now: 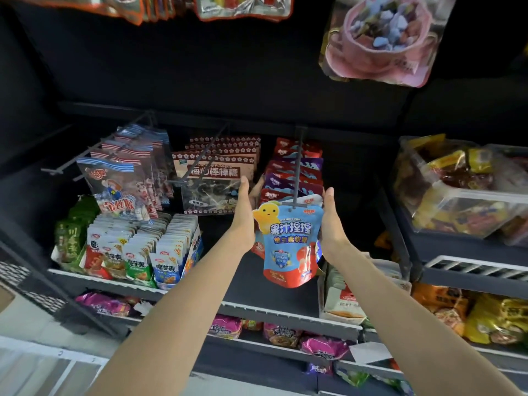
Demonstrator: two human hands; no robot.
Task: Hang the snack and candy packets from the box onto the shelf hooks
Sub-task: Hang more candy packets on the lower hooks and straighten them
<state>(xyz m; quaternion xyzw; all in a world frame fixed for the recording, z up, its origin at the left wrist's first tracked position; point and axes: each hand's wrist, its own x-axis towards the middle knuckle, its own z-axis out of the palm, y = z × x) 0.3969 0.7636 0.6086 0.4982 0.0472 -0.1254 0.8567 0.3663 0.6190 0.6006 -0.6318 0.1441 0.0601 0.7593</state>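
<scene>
Blue and red, the gummy packet (pixel 288 244) hangs at the front tip of the shelf hook (pixel 297 172), with purple and red packets (pixel 291 178) strung behind it on the same hook. The left hand (pixel 243 212) lies flat against the packet's left edge, fingers straight and together. The right hand (pixel 331 221) does likewise on the right edge, fingers straight, not curled round it.

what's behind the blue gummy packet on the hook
Behind the blue gummy packet, a row of red and purple packets hangs on the same hook. Only their top edges show; the blue packet covers their lower parts.
</scene>
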